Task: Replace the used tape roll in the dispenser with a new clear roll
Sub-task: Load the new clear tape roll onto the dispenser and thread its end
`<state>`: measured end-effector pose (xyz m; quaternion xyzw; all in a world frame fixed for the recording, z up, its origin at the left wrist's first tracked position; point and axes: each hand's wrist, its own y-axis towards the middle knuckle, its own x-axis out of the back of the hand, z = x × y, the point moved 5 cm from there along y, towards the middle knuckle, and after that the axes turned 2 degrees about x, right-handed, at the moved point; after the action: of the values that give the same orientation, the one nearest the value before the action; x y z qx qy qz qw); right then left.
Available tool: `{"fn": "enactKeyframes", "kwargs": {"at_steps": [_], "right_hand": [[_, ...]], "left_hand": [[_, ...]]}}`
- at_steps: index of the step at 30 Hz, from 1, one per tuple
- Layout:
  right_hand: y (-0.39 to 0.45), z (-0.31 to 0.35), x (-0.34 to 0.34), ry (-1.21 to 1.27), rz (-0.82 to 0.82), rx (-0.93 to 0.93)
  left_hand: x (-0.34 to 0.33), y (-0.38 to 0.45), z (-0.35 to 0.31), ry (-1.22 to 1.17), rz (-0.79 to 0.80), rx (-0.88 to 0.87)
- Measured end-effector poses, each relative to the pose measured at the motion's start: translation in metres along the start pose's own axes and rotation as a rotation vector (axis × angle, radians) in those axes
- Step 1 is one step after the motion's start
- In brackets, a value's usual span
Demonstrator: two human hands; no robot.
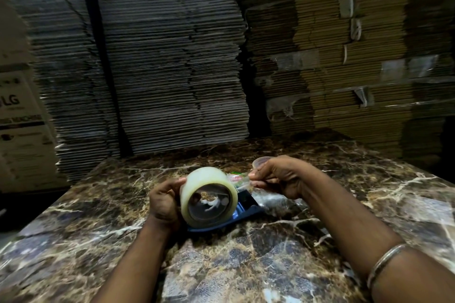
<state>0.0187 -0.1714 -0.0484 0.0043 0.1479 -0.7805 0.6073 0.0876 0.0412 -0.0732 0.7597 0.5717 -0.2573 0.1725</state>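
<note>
A full clear tape roll (205, 181) is held just above the marble table, its open core facing me. My left hand (164, 202) grips its left side. My right hand (280, 177) pinches the loose tape end (238, 176), a strip with a small printed label, drawn out to the right of the roll. A pale round ring or cap (260, 162) shows behind my right fingers; whether that hand holds it is unclear. The blue tape dispenser (242, 209) lies flat on the table beneath and behind the roll, mostly hidden by it.
The brown marble table (246, 253) spreads around my forearms. Tall stacks of flattened cardboard (167, 56) rise close behind its far edge. A white printed carton (17, 130) stands at the left. A metal bangle (384, 261) is on my right wrist.
</note>
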Motion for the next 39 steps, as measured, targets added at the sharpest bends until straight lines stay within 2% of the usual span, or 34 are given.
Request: {"fn": "enactKeyframes", "kwargs": {"at_steps": [15,22,31,39], "right_hand": [[0.005,-0.007,0.005,0.028,0.002,-0.063],[0.002,-0.014,0.002,-0.109,-0.045,-0.066],[0.002,-0.013,0.001,-0.355,-0.077,-0.044],[0.002,-0.012,0.004,-0.407,-0.069,0.008]], "left_hand": [[-0.017,-0.010,-0.005,0.016,0.165,0.096],[-0.014,-0.011,-0.008,-0.008,0.194,0.021],[-0.024,-0.022,-0.008,0.042,0.195,0.058],[-0.028,-0.027,-0.011,0.024,0.171,0.069]]}}
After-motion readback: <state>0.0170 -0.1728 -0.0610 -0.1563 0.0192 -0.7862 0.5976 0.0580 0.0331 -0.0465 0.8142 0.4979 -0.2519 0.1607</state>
